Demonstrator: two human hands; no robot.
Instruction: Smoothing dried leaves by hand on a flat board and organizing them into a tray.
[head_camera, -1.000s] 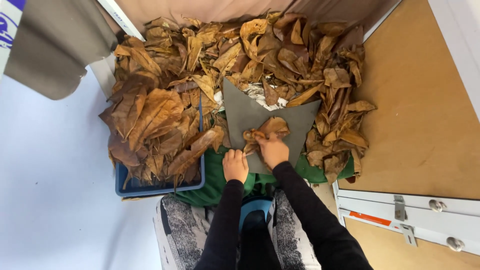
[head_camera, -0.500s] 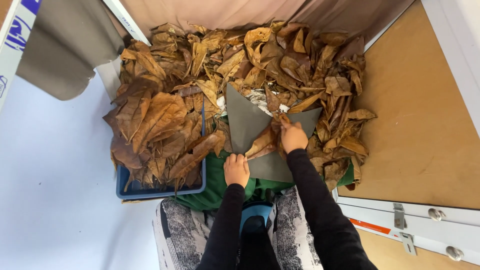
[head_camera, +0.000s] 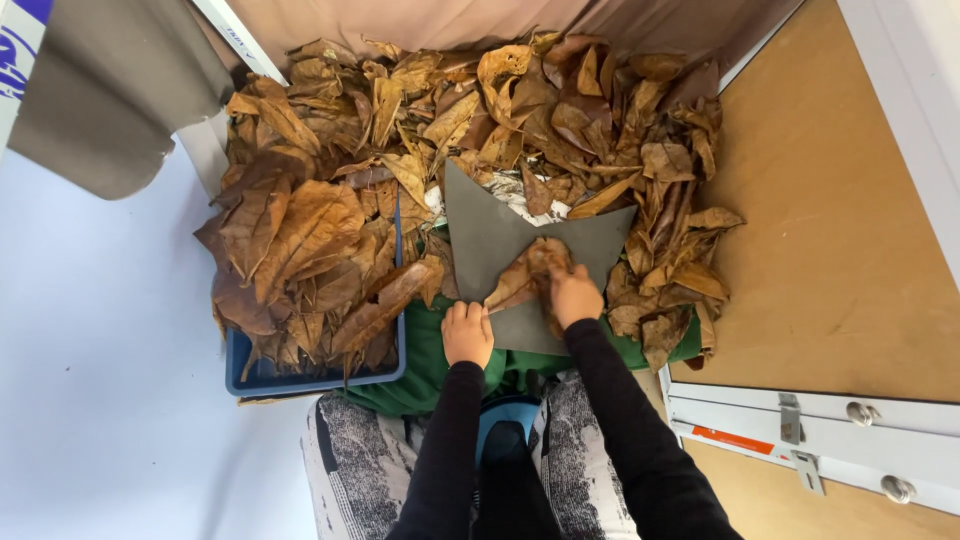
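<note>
Right hand (head_camera: 574, 296) was drawn back from 12 o'clock, closed on a leaf (head_camera: 528, 272) laid on the board (head_camera: 490, 235); left hand (head_camera: 467, 333) rested fisted at the board's edge, holding nothing.

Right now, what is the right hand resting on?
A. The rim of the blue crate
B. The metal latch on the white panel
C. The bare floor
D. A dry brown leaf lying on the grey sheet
D: the right hand presses a dry brown leaf flat on the grey sheet, while the left hand sits at the sheet's near edge.
</note>
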